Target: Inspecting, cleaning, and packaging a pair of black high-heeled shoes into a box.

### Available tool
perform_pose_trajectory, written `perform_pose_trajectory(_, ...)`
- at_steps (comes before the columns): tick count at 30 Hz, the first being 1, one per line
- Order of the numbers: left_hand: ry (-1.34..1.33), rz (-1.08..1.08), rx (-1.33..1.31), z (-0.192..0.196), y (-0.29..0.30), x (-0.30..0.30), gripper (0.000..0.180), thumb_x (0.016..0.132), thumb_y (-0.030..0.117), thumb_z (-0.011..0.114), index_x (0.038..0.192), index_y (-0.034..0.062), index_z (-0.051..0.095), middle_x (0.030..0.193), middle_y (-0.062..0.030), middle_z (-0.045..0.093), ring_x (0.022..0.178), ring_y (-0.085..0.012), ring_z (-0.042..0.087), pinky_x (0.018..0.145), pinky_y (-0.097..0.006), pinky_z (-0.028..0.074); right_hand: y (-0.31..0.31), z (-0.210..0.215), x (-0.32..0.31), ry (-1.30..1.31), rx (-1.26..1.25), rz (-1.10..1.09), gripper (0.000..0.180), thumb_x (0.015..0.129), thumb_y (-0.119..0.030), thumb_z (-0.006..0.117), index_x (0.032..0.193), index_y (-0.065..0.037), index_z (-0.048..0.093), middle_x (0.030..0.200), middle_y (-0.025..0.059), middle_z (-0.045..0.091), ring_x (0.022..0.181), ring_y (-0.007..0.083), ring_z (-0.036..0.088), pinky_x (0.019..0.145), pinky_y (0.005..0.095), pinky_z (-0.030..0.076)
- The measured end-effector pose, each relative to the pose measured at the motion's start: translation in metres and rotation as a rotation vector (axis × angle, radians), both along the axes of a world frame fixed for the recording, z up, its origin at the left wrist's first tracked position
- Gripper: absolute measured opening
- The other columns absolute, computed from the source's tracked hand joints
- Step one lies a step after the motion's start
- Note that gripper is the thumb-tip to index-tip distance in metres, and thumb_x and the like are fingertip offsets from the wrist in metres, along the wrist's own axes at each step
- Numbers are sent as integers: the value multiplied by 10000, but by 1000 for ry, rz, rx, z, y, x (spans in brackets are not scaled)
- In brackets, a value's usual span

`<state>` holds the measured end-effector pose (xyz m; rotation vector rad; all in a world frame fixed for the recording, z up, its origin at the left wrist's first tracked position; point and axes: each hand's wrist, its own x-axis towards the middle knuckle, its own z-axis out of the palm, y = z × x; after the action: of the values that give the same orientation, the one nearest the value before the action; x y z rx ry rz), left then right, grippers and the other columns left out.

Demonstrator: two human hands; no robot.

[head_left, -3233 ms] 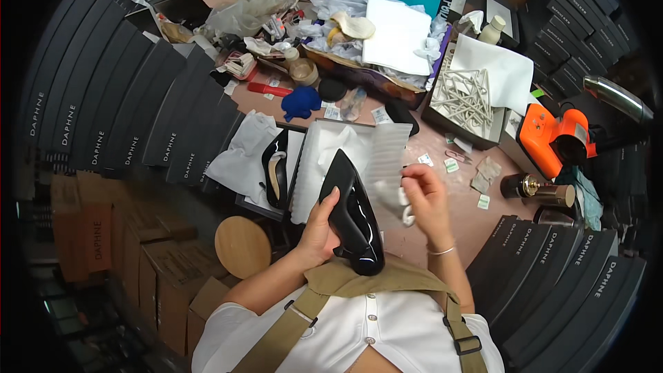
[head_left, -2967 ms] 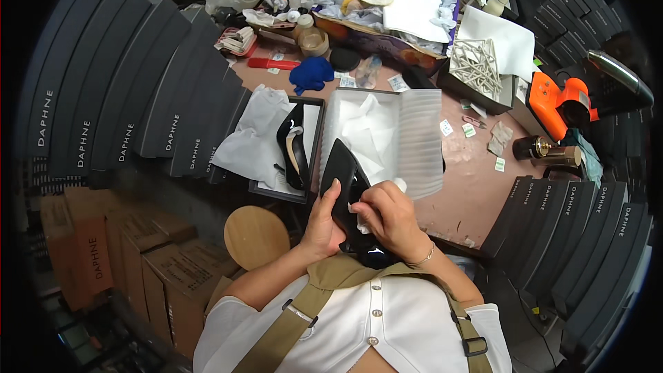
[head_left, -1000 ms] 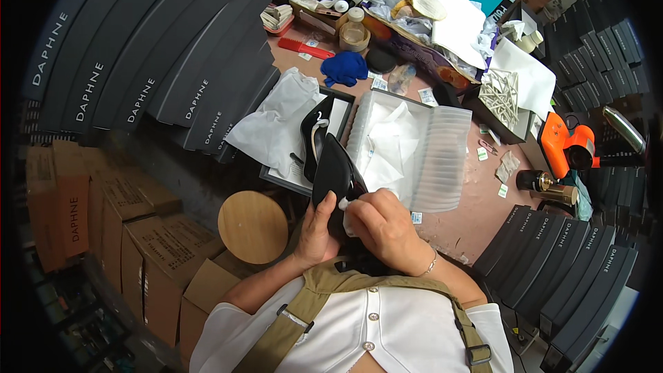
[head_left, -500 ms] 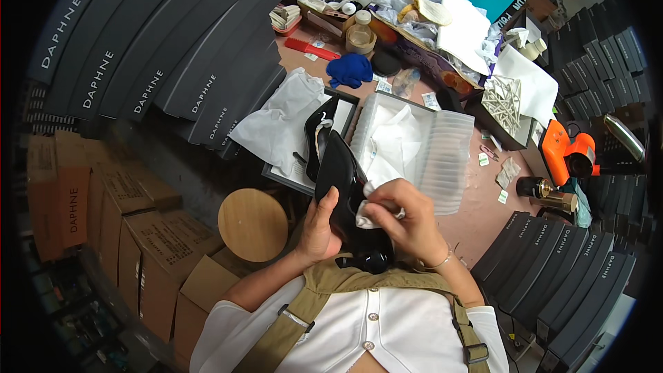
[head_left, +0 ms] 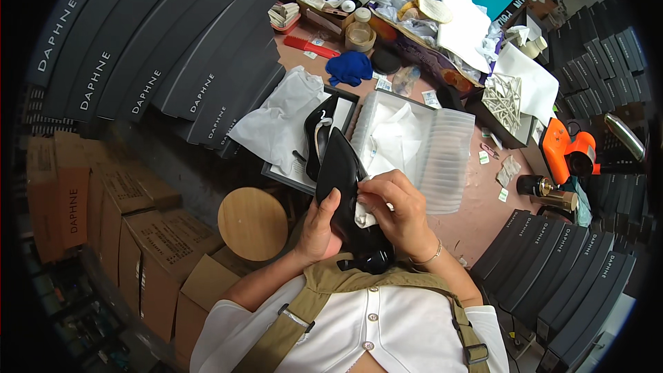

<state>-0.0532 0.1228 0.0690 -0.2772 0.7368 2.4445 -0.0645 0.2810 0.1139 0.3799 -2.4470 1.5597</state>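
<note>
A black heeled shoe (head_left: 338, 178) is tilted in front of my chest, its sole turned toward my left and its heel end near my apron. My left hand (head_left: 320, 228) grips its side, thumb across the sole. Pinched in my right hand (head_left: 397, 208) is a small white cloth (head_left: 364, 217), pressed against the shoe's upper edge. Just beyond, a second black shoe (head_left: 318, 139) lies in an open dark shoebox (head_left: 284, 178), with white tissue paper (head_left: 277, 121) spilling over its left side.
Right of the shoebox lies a translucent ribbed plastic tray (head_left: 452, 159) with white paper. A blue cloth (head_left: 349, 69), a red comb (head_left: 311, 47) and a box of white sticks (head_left: 503, 105) are farther back. Stacked shoeboxes (head_left: 552, 262) flank the table; a round wooden stool (head_left: 253, 224) stands left.
My right hand has moved slightly left and up along the shoe's edge with the white cloth. My left hand and the shoe have barely shifted.
</note>
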Motion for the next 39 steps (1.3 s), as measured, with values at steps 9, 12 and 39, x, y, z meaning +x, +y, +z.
perform_pose_trajectory(9, -51, 2, 3, -4, 0, -1, 431, 975, 308, 512, 1311, 47, 441, 1194, -80, 548, 1110, -174, 537, 960, -343, 446, -2, -9, 5, 169, 155, -28, 224, 706, -4, 734, 910, -51, 653, 848, 55, 595, 756, 232, 560, 667, 334, 422)
perform_pose_trajectory(12, -17, -17, -15, -6, -3, 0, 435, 972, 314, 517, 1310, 49, 444, 1195, -78, 549, 1100, -172, 540, 956, -341, 445, 3, -7, 17, 143, 148, 64, 233, 687, 26, 740, 897, -42, 665, 820, 63, 586, 752, 231, 564, 651, 322, 450)
perform_pose_trajectory(39, -25, 14, -151, -4, 2, 4, 476, 973, 416, 482, 1254, 33, 492, 1169, -92, 576, 1086, -181, 564, 950, -359, 455, 2, 3, 10, 170, 167, 113, 200, 715, 50, 700, 880, -26, 615, 808, 83, 587, 727, 261, 566, 647, 336, 457)
